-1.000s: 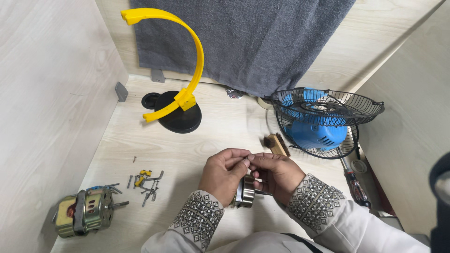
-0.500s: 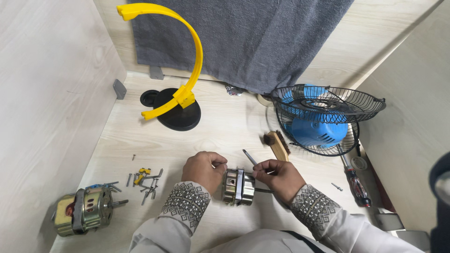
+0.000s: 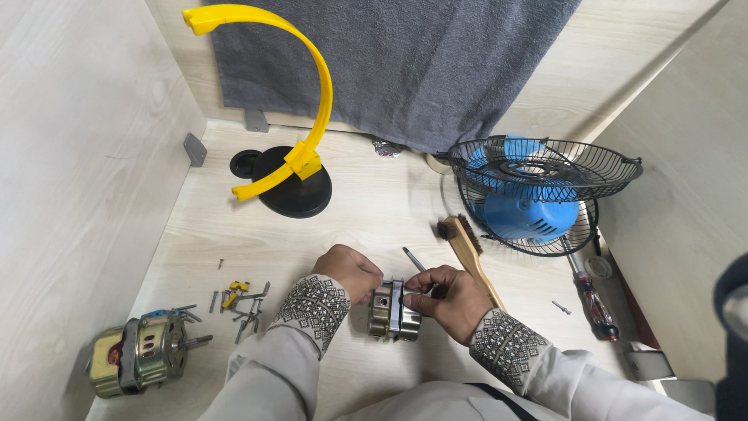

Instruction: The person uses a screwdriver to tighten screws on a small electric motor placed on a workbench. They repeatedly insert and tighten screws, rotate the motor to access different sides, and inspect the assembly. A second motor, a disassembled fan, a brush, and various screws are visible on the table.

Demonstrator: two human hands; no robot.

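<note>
A small metal motor part [image 3: 393, 312], silver with brass-coloured edges, rests on the light wooden table between my two hands. My left hand [image 3: 352, 270] is closed against its left side. My right hand [image 3: 450, 298] grips its right side, and a thin metal tool tip [image 3: 413, 259] sticks up from between its fingers. Both my sleeves are white with dark patterned cuffs.
A whole motor [image 3: 139, 353] lies at the front left, with loose screws and small yellow parts [image 3: 238, 300] beside it. A wooden brush [image 3: 470, 253], a blue fan in a wire cage [image 3: 538, 191], a red-handled screwdriver [image 3: 594, 300], and a yellow arc on a black base [image 3: 292, 168] lie around.
My hands have parted from a tight clasp and now sit on either side of the motor part, which shows between them. The view has shifted slightly.
</note>
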